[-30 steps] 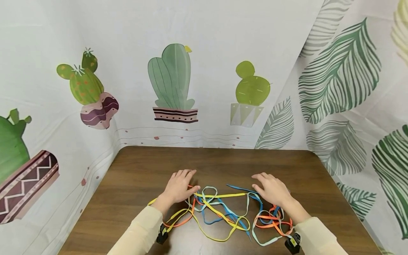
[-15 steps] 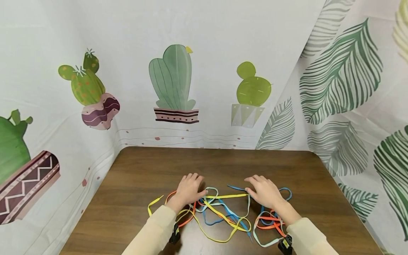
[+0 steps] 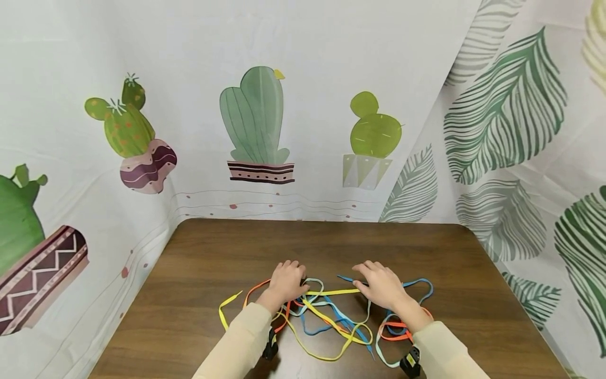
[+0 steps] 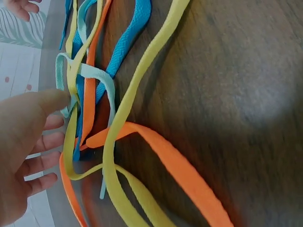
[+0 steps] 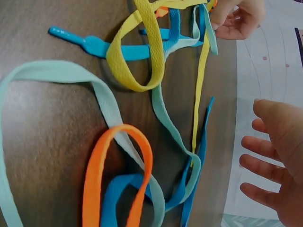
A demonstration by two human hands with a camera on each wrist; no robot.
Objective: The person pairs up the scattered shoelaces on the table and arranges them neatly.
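A loose tangle of flat shoelaces lies on the table: a yellow shoelace (image 4: pixel 137 80), an orange shoelace (image 4: pixel 187 172), a blue shoelace (image 4: pixel 127 45) and a mint shoelace (image 5: pixel 49 70). Above the tangle's left part is my left hand (image 3: pixel 286 281). In the left wrist view its thumb overlaps the yellow and mint laces, with the fingers loosely bent; whether it touches them is unclear. My right hand (image 3: pixel 382 287) hovers over the right part, near the yellow lace's right end, with nothing between its spread fingers. Both hands hide some lace beneath them.
The brown wooden table (image 3: pixel 303 245) has rounded far corners. Behind it hangs a white cloth (image 3: pixel 312 58) printed with cacti and leaves. A small black camera (image 3: pixel 411 362) sits at the right wrist, another black camera (image 3: pixel 270 345) at the left.
Both hands have moved inward toward each other, the left one rightward and the right one leftward. Lace ends formerly covered now show at the outer sides. The laces themselves look little changed.
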